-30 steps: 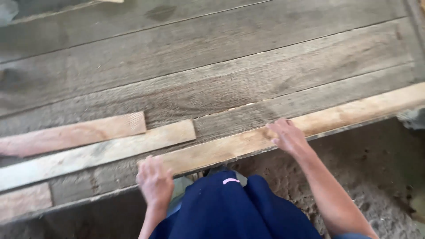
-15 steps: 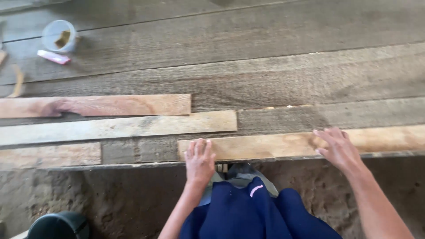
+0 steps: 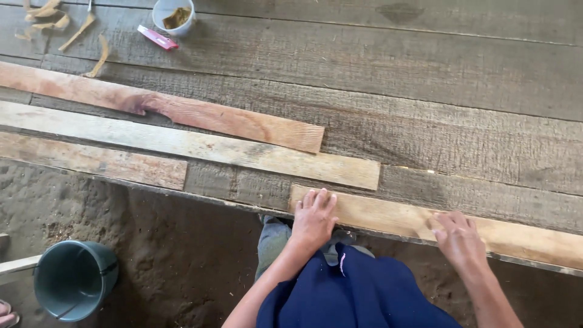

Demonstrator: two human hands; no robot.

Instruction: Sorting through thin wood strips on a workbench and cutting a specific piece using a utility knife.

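Down low, both palms flat on wood. Left hand (image 3: pixel 314 217) open, pressing the near end of a pale plank (image 3: pixel 388 217) at the edge of the grey board floor (image 3: pixel 425 79). Right hand (image 3: pixel 458 237) open too, flat farther along the same plank. Nothing gripped. Three more planks (image 3: pixel 182 143) already lying just beside, to the left. Green bucket (image 3: pixel 74 278) down on the dirt. White cup (image 3: pixel 173 13) far off.
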